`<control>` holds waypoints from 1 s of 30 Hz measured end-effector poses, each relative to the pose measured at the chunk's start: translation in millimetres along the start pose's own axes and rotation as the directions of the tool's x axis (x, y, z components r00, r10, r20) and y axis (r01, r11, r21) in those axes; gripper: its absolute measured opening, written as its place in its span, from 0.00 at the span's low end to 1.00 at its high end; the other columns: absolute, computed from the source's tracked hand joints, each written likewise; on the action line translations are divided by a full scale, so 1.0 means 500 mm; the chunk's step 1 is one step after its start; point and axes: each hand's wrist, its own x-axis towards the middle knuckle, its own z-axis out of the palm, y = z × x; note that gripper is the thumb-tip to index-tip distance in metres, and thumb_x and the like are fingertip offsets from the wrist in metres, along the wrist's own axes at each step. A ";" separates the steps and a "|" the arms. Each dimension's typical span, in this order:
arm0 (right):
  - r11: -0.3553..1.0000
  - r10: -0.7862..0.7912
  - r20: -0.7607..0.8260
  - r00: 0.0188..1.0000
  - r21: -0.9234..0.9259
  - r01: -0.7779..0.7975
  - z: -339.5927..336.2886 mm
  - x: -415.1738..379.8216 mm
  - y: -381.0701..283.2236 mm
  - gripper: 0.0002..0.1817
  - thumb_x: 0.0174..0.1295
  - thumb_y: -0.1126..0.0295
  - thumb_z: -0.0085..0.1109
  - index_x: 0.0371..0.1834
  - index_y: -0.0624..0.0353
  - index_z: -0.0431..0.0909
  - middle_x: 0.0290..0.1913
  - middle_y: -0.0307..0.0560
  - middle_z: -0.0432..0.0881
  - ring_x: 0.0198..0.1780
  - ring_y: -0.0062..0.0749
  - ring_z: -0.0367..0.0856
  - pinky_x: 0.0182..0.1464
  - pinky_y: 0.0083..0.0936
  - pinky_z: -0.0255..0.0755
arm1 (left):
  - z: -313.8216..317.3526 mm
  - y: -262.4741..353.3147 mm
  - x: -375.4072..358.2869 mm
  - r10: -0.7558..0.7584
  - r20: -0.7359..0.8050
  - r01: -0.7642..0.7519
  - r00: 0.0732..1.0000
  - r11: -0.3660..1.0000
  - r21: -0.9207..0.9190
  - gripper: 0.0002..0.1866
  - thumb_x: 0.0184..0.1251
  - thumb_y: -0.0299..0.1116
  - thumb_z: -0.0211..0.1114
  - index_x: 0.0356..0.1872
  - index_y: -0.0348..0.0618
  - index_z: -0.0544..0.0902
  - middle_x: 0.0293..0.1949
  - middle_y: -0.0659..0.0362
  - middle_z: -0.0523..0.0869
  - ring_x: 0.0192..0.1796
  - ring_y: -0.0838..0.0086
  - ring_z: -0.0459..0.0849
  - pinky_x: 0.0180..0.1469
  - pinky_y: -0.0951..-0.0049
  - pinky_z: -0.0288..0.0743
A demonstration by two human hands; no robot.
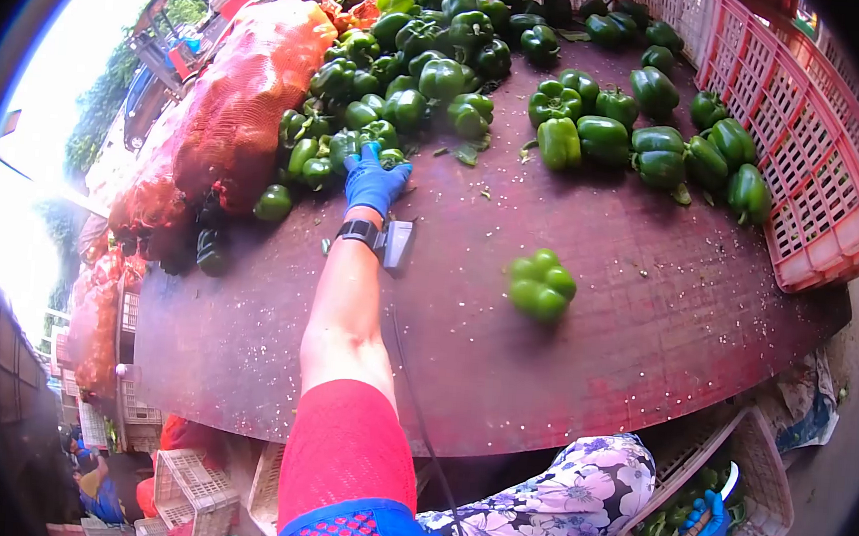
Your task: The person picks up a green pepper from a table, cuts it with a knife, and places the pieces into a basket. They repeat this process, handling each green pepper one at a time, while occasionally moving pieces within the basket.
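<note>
My left hand [376, 182], in a blue glove, reaches to the near edge of the pile of green bell peppers [418, 73]. Its fingers and thumb curl around a green bell pepper [390, 158] there; the palm side is hidden. Low on the right, my right hand [708, 534], also gloved in blue, is closed on a knife [730, 481] with a pale curved blade and a brownish handle. That hand is over a crate [782, 502] holding green peppers or trimmings. A single green bell pepper [541, 286] sits apart, mid-table.
The reddish table [361, 393] carries scattered white bits. More green peppers [659, 157] lie at its right, beside pink plastic crates [807, 145]. Large red mesh sacks [253, 86] stand along the left edge. A cable [420, 407] hangs from a wrist-mounted device [396, 244].
</note>
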 end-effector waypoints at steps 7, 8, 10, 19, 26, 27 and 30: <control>0.998 -0.029 0.053 0.998 -0.055 0.032 0.045 -0.014 0.003 0.15 0.74 0.52 0.56 0.51 0.50 0.80 0.31 0.33 0.82 0.19 0.19 0.71 0.19 0.18 0.66 | 0.025 -0.010 -0.072 0.214 0.064 -0.183 0.975 0.930 -0.318 0.38 0.43 0.41 0.83 0.55 0.43 0.71 0.47 0.47 0.83 0.46 0.59 0.86 0.51 0.59 0.82; 0.998 -0.032 0.066 0.997 -0.054 0.036 0.054 -0.014 0.000 0.15 0.74 0.53 0.56 0.50 0.51 0.80 0.30 0.33 0.82 0.19 0.18 0.71 0.19 0.17 0.66 | -0.002 0.023 -0.129 0.152 0.157 -0.019 0.976 0.773 -0.634 0.34 0.43 0.36 0.85 0.49 0.41 0.71 0.39 0.53 0.86 0.41 0.69 0.85 0.46 0.65 0.82; 0.999 -0.041 0.060 0.997 -0.030 0.043 0.045 0.002 0.002 0.15 0.74 0.53 0.56 0.50 0.50 0.81 0.31 0.33 0.82 0.19 0.18 0.70 0.19 0.17 0.67 | -0.009 0.017 -0.185 0.162 0.161 -0.050 0.974 0.838 -0.543 0.35 0.47 0.38 0.85 0.51 0.43 0.71 0.44 0.55 0.84 0.44 0.73 0.83 0.49 0.66 0.81; 0.997 -0.070 0.212 0.975 0.058 0.059 0.050 -0.008 -0.015 0.12 0.74 0.53 0.57 0.48 0.47 0.81 0.36 0.34 0.83 0.20 0.16 0.71 0.18 0.17 0.64 | -0.135 0.067 -0.477 0.044 0.521 0.522 0.853 -0.034 -0.852 0.25 0.66 0.52 0.72 0.56 0.52 0.73 0.42 0.57 0.84 0.34 0.69 0.86 0.33 0.65 0.85; 0.986 -0.168 0.388 0.906 0.067 0.154 0.076 -0.044 -0.021 0.11 0.74 0.54 0.57 0.41 0.47 0.79 0.38 0.38 0.83 0.19 0.17 0.69 0.17 0.18 0.61 | -0.192 0.189 -0.622 0.356 0.688 0.771 0.633 -0.212 -0.600 0.29 0.66 0.72 0.58 0.52 0.60 0.81 0.31 0.60 0.83 0.28 0.70 0.85 0.29 0.65 0.84; 0.986 -0.169 0.376 0.911 0.064 0.156 0.079 -0.046 -0.018 0.11 0.74 0.54 0.57 0.40 0.47 0.79 0.37 0.38 0.83 0.19 0.17 0.68 0.17 0.18 0.61 | -0.186 0.208 -0.644 0.391 0.680 0.777 0.620 -0.188 -0.601 0.30 0.66 0.72 0.57 0.53 0.60 0.81 0.31 0.60 0.83 0.29 0.70 0.85 0.29 0.66 0.84; 0.977 -0.213 0.445 0.870 0.104 0.186 0.073 -0.030 -0.022 0.12 0.76 0.54 0.55 0.49 0.47 0.80 0.40 0.39 0.85 0.19 0.16 0.67 0.17 0.17 0.61 | -0.237 0.292 -0.710 0.473 0.676 0.808 0.565 -0.149 -0.570 0.29 0.69 0.71 0.55 0.51 0.58 0.80 0.31 0.60 0.82 0.26 0.73 0.82 0.29 0.69 0.82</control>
